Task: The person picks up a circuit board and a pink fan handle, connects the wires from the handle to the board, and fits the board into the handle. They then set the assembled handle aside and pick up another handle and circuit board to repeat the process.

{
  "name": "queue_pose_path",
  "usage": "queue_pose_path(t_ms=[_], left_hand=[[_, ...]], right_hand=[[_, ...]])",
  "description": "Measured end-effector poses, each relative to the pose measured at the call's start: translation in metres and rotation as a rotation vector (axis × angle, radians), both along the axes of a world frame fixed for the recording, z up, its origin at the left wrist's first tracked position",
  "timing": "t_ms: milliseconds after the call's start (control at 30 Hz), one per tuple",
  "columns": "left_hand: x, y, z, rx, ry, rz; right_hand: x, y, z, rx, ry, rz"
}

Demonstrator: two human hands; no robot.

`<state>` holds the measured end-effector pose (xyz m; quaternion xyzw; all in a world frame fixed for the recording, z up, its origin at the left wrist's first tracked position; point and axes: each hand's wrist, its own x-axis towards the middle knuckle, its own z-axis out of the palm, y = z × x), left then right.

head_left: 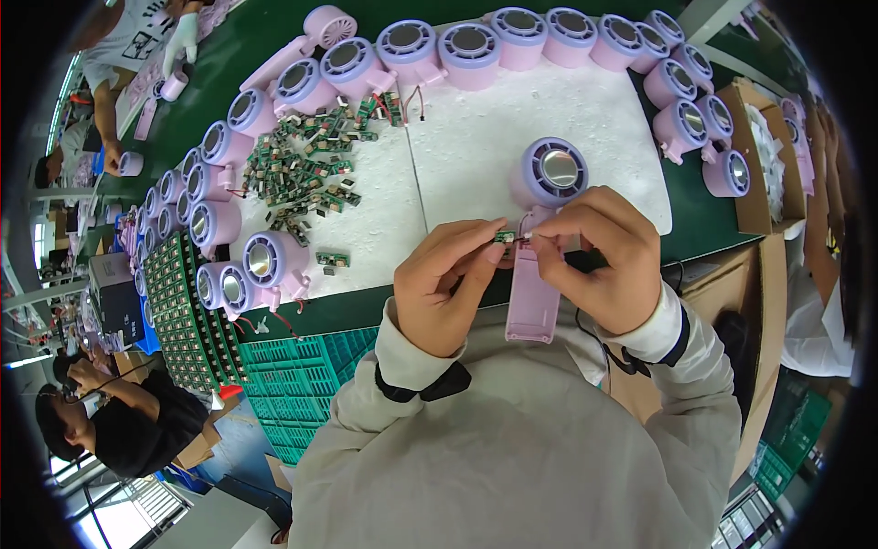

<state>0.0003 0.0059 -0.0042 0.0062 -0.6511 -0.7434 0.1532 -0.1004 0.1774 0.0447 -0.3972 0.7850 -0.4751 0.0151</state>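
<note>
Pinched tight, that's how both sets of fingers are right now. Left hand point(444, 288) has thumb and forefinger closed on a tiny green circuit board point(504, 237), and right hand point(604, 261) is nipped shut on what looks like the thin wire end coming off the pink handheld fan point(547, 197), right where it meets the board. Board sits dead between my 2 sets of fingertips, touching both.

Fan's round head with the shiny hub is just past my right fingertips, and its open handle shell point(533, 293) hangs down toward me under my right palm.

Looks to me like I'm at the hook-the-lead-to-the-board step, not yet seated in the handle. I reckon the next bit needs a steady grip and lining the board up with the handle cavity without yanking the wire. Can't really tell if the lead is already attached, too small.

Further out past my left fingers there's a heap of loose green boards point(306, 169) on the white foam mat point(549, 119), and a whole ring of pink fans point(457, 46) curving round the far side. Green trays point(302, 366) are down by my left elbow.
</note>
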Motion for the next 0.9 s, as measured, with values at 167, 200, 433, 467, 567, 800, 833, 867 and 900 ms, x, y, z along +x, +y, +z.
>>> queue_pose_path(t_ms=[167, 200, 433, 467, 567, 800, 833, 867, 900], left_hand=[[0.002, 0.004, 0.005, -0.251, -0.013, 0.097], [0.002, 0.005, 0.005, -0.268, -0.022, 0.118], [0.006, 0.008, 0.006, -0.374, -0.034, 0.187], [0.006, 0.008, 0.005, -0.372, -0.033, 0.185], [0.007, 0.006, 0.007, -0.390, -0.027, 0.180], [0.006, 0.002, 0.007, -0.381, -0.003, 0.111], [0.006, 0.004, 0.007, -0.425, 0.009, 0.133], [0.008, 0.006, 0.007, -0.469, 0.024, 0.158], [0.009, 0.008, 0.008, -0.513, 0.040, 0.184]], right_hand=[[-0.003, 0.000, -0.010, -0.005, 0.120, -0.022], [-0.004, -0.001, -0.010, -0.019, 0.154, -0.008], [0.000, -0.001, -0.011, -0.016, 0.198, -0.014], [0.001, -0.001, -0.011, -0.017, 0.205, -0.011], [-0.002, -0.001, -0.011, -0.030, 0.226, 0.030], [-0.010, 0.000, -0.009, -0.009, 0.338, 0.097], [-0.009, 0.000, -0.009, -0.010, 0.346, 0.098], [-0.008, -0.001, -0.008, -0.011, 0.359, 0.100], [-0.003, -0.001, -0.007, -0.012, 0.365, 0.105]])
